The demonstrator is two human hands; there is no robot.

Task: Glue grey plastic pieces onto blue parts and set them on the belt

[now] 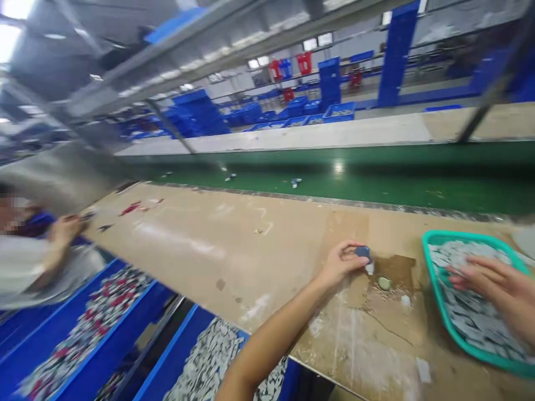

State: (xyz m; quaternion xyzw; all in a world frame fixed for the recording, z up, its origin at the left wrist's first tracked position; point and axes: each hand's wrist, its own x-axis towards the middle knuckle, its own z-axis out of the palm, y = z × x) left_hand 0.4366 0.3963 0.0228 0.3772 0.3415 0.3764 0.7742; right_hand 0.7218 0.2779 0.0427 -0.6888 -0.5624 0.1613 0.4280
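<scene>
My left hand point(345, 260) is closed on a small dark blue and white piece point(363, 253), pinched between thumb and fingers just above the table. Close by on the table is a small round greenish disc-like object point(384, 283) on a brown patch. My right hand point(495, 281), blurred by motion, is over the turquoise basket point(438, 309) with its fingers stretched out and somewhat apart. Many light grey flat pieces point(476, 317) fill the basket. Whether the right fingertips touch any of them is not clear.
A green conveyor belt point(259, 172) with a few small pieces runs behind the table point(200, 239). Blue bins point(188, 340) of grey and red pieces stand below the front edge. On the left a co-worker's arm point(58, 245) reaches to the table. A shelf point(234, 33) hangs overhead.
</scene>
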